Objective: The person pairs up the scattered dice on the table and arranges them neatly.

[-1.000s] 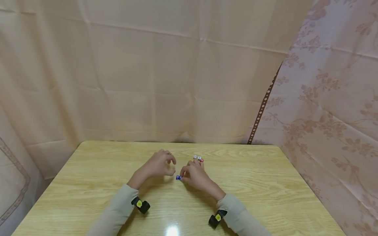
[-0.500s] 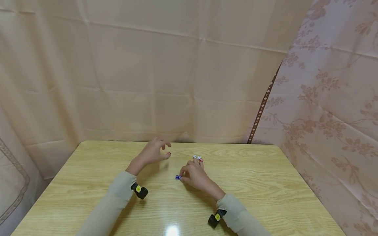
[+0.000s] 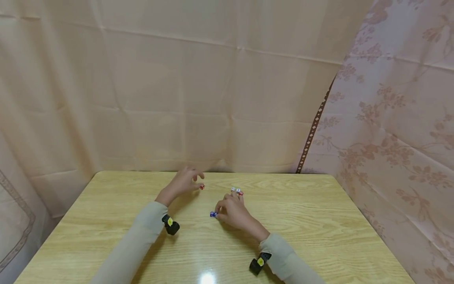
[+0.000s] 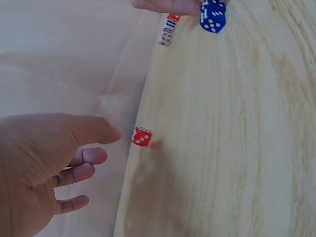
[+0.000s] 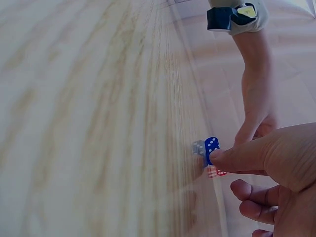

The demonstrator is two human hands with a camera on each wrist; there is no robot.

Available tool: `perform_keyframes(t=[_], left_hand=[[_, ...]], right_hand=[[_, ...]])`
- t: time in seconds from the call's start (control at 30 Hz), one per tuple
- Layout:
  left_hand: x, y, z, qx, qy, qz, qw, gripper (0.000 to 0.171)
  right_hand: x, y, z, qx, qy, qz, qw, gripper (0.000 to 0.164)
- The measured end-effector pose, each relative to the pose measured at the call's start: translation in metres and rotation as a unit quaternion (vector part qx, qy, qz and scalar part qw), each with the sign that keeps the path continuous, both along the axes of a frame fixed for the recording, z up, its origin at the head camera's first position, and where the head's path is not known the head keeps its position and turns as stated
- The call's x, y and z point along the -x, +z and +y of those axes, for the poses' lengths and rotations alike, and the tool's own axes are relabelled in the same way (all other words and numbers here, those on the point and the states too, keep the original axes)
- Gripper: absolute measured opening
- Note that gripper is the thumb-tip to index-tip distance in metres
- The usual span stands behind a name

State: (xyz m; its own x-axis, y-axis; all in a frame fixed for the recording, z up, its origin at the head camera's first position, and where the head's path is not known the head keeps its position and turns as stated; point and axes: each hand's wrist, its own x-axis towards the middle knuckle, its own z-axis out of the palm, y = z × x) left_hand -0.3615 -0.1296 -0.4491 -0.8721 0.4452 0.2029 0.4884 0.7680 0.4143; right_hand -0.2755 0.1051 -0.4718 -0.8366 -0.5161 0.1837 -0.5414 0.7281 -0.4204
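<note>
My left hand [image 3: 182,182] reaches toward the table's back edge with its fingers loosely bent. Just off its thumb tip, a red die [image 4: 142,137] with white dots sits on the table; a small gap parts them in the left wrist view. Nearer the middle, my right hand [image 3: 234,210] pinches a blue die [image 5: 212,149] between thumb and finger, its thumb lying on one side. Two blue dice [image 4: 213,18] show side by side at those fingers in the left wrist view. Part of the pinched die is hidden by the thumb.
Two white dice [image 3: 233,189] and another red die [image 3: 241,193] stand close together just beyond the right hand's fingers. The wooden table [image 3: 305,236] ends at a beige curtain [image 3: 159,98] behind; a floral curtain [image 3: 400,130] hangs at the right.
My left hand has moved from beside the blue dice toward the back edge. The red die by its thumb shows more fully now. My right hand has stayed at the blue dice.
</note>
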Motion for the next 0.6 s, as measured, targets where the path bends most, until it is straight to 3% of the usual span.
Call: perform_keyframes(t=[0.6], left_hand=[[0.006, -0.016, 0.003, 0.037, -0.006, 0.007, 0.9993, 0.016]], right_hand=[[-0.002, 0.004, 0.0, 0.013, 0.006, -0.001, 1.0, 0.006]])
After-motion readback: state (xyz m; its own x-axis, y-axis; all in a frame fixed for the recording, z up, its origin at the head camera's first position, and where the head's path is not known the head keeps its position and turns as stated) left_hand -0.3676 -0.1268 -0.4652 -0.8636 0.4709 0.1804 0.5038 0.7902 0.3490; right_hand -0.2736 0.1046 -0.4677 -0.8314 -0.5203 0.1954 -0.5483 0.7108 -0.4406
